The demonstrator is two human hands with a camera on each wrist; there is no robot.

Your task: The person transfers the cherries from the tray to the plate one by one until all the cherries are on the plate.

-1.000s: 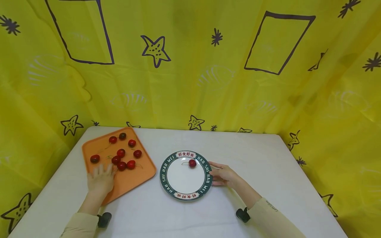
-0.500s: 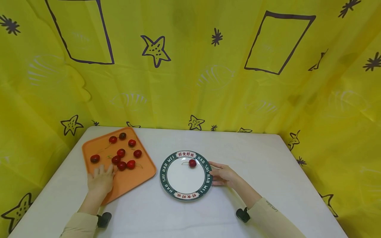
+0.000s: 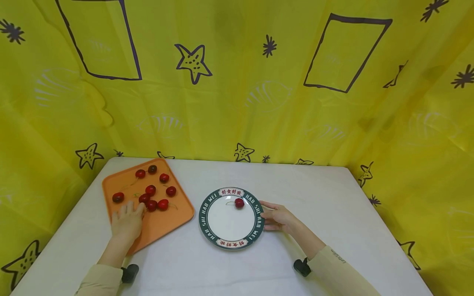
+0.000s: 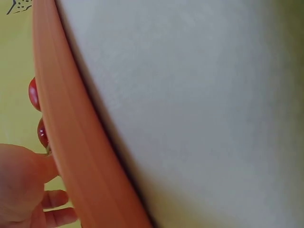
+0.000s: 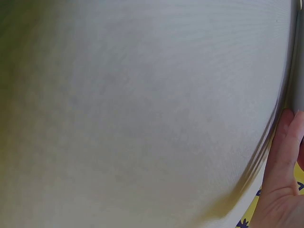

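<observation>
My left hand (image 3: 126, 224) reaches over the orange tray (image 3: 159, 224), thumb and index fingertips right at a dark red cherry (image 3: 151, 206) in a cluster. In the left wrist view, the thumb meets a green stem under a cherry (image 4: 42, 132), and the tray's side wall hides part of the fingers; I cannot tell whether they pinch the stem. My right hand (image 3: 279, 217) holds the right edge of a white plate (image 3: 229, 222) with a green lettered rim, thumb at the rim and the other fingers beside and below it. One stemmed cherry (image 3: 239, 203) lies on the plate.
Several other cherries are scattered in the tray, such as one cherry (image 3: 118, 197) at its left and another cherry (image 3: 152, 169) at the back. Both tray and plate stand on a white-covered table (image 3: 314, 193). A yellow patterned curtain (image 3: 229, 111) surrounds the back and sides.
My left hand has shifted slightly forward and right, its index fingertip drawing in beside the cherry cluster. The right hand, plate and cherries have stayed where they were.
</observation>
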